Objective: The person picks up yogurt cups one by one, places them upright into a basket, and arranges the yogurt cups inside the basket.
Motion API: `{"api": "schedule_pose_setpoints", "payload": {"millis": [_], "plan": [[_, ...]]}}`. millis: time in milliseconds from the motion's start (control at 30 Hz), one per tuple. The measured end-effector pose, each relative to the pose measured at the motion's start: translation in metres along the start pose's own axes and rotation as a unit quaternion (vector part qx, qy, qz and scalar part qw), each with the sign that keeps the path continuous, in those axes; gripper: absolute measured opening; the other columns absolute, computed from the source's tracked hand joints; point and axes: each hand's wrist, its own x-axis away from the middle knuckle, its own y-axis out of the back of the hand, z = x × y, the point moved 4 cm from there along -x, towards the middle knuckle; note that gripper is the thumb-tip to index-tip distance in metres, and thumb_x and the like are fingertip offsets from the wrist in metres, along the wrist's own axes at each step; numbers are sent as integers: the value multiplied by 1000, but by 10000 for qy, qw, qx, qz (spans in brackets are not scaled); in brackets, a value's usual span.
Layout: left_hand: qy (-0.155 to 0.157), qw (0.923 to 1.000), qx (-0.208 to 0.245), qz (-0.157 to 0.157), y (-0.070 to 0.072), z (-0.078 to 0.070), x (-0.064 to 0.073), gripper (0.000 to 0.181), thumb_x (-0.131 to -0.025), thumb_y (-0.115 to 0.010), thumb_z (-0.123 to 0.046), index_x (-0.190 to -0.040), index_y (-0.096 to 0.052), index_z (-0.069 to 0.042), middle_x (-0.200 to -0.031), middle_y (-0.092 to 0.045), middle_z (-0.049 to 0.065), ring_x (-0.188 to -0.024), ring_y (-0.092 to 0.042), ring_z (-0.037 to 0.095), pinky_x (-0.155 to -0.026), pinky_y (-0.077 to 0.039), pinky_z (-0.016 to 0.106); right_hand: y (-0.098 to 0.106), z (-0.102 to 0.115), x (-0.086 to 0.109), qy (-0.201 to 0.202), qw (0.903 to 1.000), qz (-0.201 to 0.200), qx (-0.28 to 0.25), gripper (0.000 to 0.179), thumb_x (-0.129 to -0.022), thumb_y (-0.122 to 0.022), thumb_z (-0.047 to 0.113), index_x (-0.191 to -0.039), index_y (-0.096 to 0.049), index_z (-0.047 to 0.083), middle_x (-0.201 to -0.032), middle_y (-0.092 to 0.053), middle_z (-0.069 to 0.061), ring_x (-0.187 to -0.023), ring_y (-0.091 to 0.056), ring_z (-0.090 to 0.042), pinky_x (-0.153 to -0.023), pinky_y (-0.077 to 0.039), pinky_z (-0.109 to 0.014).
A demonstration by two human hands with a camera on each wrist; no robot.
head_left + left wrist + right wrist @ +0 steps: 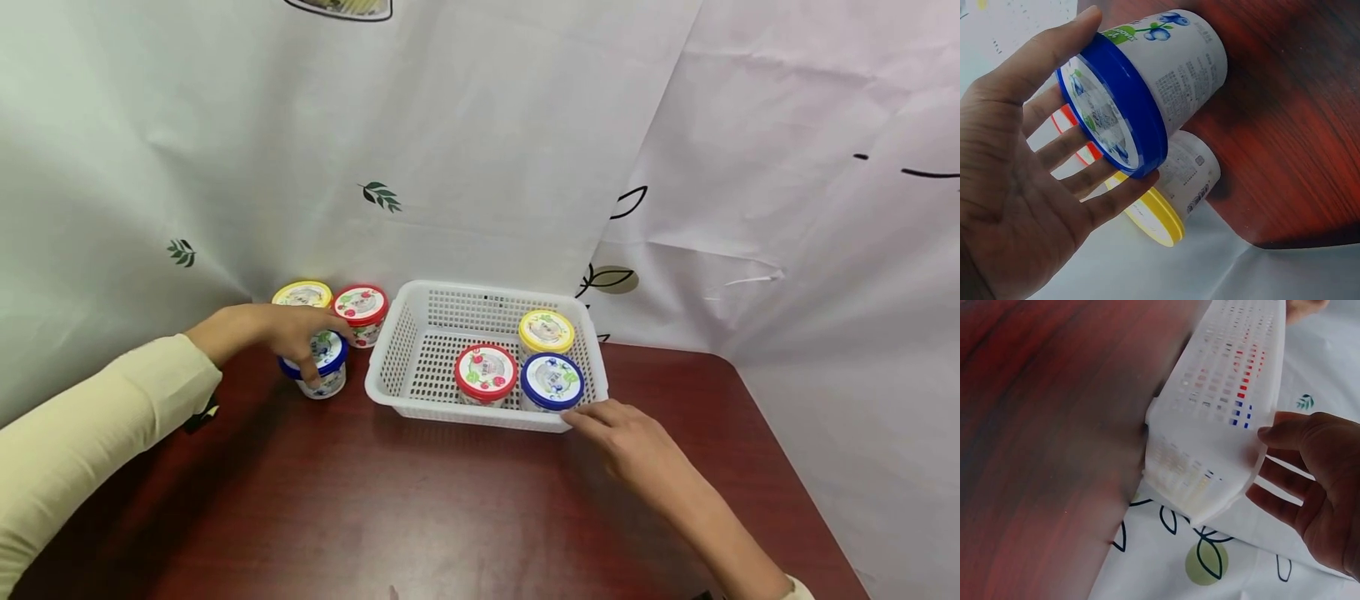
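My left hand (pixel 292 333) grips a blue-lidded paper tub (pixel 332 386) printed with blueberries, which stands on the table left of a white plastic basket (pixel 386 375). In the left wrist view, the thumb and fingers span the blue lid (pixel 1141 119). Behind it stand a yellow-lidded tub (pixel 302 293) and a red-lidded tub (pixel 362 304). My right hand (pixel 630 442) pinches the basket's rim at the front right corner, thumb outside. Inside the basket are a red-lidded tub (pixel 486 373), a yellow-lidded tub (pixel 546 332) and another blue-lidded tub (pixel 552 382).
The basket stands near the back edge of the dark red wooden table (pixel 420 508). A white patterned cloth (pixel 480 150) hangs behind and at the right. The left part of the basket shows its bare perforated floor.
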Motion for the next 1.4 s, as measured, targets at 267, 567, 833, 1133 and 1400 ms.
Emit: {"api": "schedule_pose_setpoints", "payload": {"millis": [267, 567, 833, 1133, 1400], "plan": [[65, 9999, -85, 28, 13, -8, 1, 87, -76, -105, -34, -153, -67, -23, -158, -58, 19, -141, -54, 44, -106, -59, 72, -1, 1, 1, 10, 9997, -222, 85, 59, -78, -92, -7, -132, -84, 16, -115, -81, -3, -96, -78, -24, -83, -65, -43], [86, 9998, -162, -17, 30, -18, 8, 91, -76, -105, -32, -156, -64, -16, -155, -58, 22, -139, -56, 46, -103, -61, 71, -2, 3, 3, -24, 9996, -286, 65, 62, -77, -91, -10, -133, -84, 15, -116, -80, -4, -96, -77, -25, -84, -66, -43], [226, 9993, -238, 154, 38, -26, 12, 91, -79, -104, -31, -158, -61, -19, -156, -55, 23, -141, -55, 48, -100, -63, 69, -4, 3, 7, -78, 9998, -160, -93, 65, -76, -92, -12, -136, -81, 12, -120, -78, -5, -104, -77, -22, -87, -67, -39], [17, 9996, -261, 102, 48, -36, 21, 88, -79, -104, -27, -156, -62, -16, -151, -58, 23, -136, -59, 46, -97, -64, 68, -8, 1, 7, -13, 9996, -109, -244, 61, -79, -87, -13, -136, -81, 9, -122, -78, -6, -108, -78, -23, -92, -66, -38], [104, 9995, -250, -161, 63, -41, 30, 91, -79, -103, -27, -159, -61, -17, -159, -54, 26, -140, -54, 51, -97, -65, 67, -6, 1, 5, 80, 9993, -245, -286, 69, -74, -89, -17, -137, -81, 10, -122, -79, -5, -105, -77, -22, -89, -66, -39]]}}
